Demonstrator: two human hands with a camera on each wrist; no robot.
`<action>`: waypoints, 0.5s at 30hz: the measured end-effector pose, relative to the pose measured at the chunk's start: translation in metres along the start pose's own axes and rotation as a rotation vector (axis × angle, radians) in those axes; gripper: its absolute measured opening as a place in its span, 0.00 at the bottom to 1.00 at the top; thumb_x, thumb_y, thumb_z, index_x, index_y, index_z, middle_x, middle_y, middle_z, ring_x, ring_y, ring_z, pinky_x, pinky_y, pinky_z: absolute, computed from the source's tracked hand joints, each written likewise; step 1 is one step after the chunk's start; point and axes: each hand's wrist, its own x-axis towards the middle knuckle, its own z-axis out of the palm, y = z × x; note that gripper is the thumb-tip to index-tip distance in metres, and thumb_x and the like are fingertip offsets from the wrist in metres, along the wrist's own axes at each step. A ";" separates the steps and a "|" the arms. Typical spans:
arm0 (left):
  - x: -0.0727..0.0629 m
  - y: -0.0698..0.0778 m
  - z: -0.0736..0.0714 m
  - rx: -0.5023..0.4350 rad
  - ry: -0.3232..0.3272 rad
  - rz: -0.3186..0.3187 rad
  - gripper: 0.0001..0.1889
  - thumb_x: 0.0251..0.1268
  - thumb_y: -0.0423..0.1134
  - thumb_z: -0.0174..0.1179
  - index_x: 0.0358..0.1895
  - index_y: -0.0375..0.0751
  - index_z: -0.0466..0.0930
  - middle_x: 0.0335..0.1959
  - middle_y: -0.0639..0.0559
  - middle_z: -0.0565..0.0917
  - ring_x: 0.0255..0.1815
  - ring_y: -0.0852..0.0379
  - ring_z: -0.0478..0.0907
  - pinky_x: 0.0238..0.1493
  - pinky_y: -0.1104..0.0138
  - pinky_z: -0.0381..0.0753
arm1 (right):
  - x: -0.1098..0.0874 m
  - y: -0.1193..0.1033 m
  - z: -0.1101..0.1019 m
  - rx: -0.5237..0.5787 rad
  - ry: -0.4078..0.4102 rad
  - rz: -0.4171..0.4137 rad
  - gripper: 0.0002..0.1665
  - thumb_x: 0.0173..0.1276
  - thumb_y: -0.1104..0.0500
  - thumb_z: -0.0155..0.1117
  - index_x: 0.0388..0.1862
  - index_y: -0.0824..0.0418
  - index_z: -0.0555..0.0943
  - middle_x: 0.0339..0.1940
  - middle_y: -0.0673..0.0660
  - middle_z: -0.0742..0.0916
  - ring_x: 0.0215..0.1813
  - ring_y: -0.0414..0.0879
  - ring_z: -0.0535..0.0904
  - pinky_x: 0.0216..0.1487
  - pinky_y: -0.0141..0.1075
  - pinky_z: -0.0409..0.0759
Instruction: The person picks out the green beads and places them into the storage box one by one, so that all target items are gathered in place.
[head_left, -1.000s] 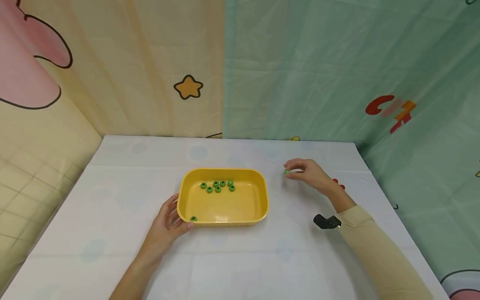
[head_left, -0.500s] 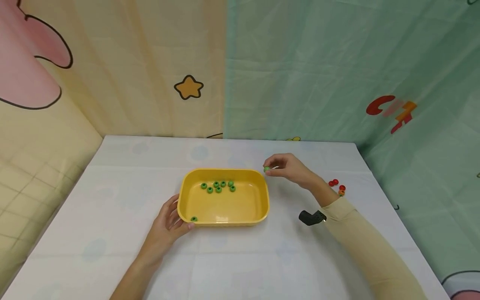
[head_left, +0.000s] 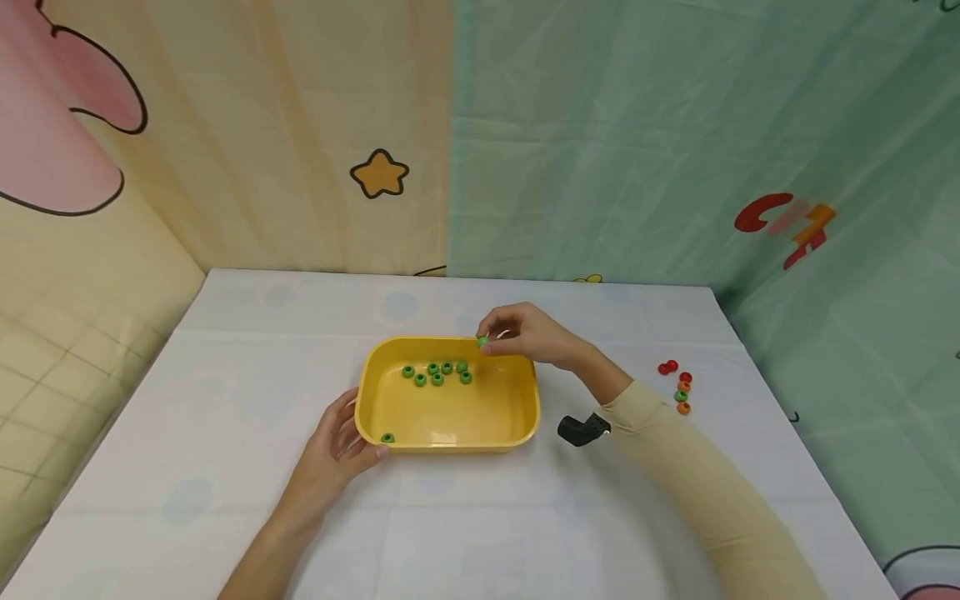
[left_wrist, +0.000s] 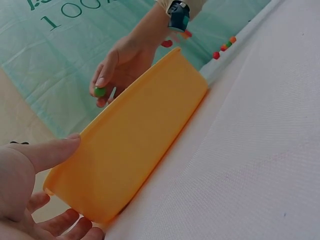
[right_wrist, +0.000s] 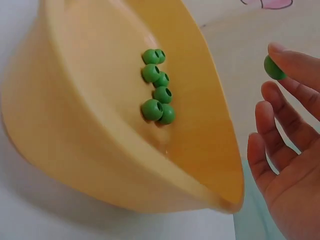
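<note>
Green bead (head_left: 482, 341) pinched at fingertips of right hand (head_left: 525, 333); now carried leftward from beside yellow tray (head_left: 525, 417) to above its far rim. Left hand (head_left: 333, 446) unchanged: thumb and fingers curled on tray's near-left corner, on tabletop (head_left: 225, 400). Six green beads (head_left: 438, 372) clustered just below and left of the pinching grip; one more (head_left: 387, 437) just beside the left thumb. Loose red, orange and green beads (head_left: 678, 387) well right of the grip, visible from head view; right wrist view shows bead holes and free fingers spread below the pinch.
</note>
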 end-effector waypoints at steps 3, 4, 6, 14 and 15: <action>0.000 0.000 0.000 -0.005 -0.001 -0.001 0.49 0.64 0.31 0.72 0.83 0.47 0.50 0.80 0.44 0.58 0.79 0.42 0.57 0.63 0.77 0.72 | 0.007 -0.006 0.004 0.000 -0.015 -0.015 0.09 0.69 0.61 0.74 0.45 0.62 0.86 0.45 0.55 0.86 0.47 0.52 0.80 0.55 0.40 0.85; 0.000 -0.001 0.000 -0.007 -0.001 -0.001 0.49 0.64 0.31 0.73 0.83 0.47 0.50 0.80 0.44 0.58 0.79 0.42 0.57 0.64 0.77 0.72 | 0.009 -0.007 0.005 0.001 -0.019 -0.019 0.09 0.69 0.61 0.74 0.45 0.62 0.86 0.45 0.55 0.86 0.48 0.52 0.80 0.55 0.40 0.85; 0.000 -0.001 0.000 -0.008 -0.001 0.001 0.49 0.64 0.31 0.73 0.83 0.47 0.50 0.80 0.44 0.58 0.79 0.41 0.58 0.64 0.77 0.72 | 0.012 -0.010 0.006 0.003 -0.027 -0.027 0.08 0.69 0.61 0.74 0.45 0.62 0.86 0.45 0.55 0.86 0.48 0.52 0.81 0.56 0.40 0.85; 0.000 -0.001 -0.001 -0.012 -0.004 0.015 0.49 0.64 0.31 0.73 0.83 0.47 0.51 0.79 0.44 0.58 0.79 0.41 0.58 0.64 0.77 0.71 | 0.022 -0.008 0.009 -0.020 -0.026 -0.036 0.12 0.70 0.63 0.73 0.48 0.68 0.85 0.47 0.56 0.86 0.50 0.51 0.81 0.57 0.40 0.84; 0.000 -0.001 -0.001 -0.013 -0.004 0.016 0.49 0.64 0.31 0.72 0.83 0.47 0.51 0.79 0.44 0.59 0.79 0.41 0.58 0.64 0.77 0.71 | 0.022 -0.007 0.010 -0.020 -0.025 -0.030 0.13 0.70 0.63 0.73 0.49 0.69 0.85 0.48 0.57 0.86 0.50 0.51 0.81 0.57 0.40 0.84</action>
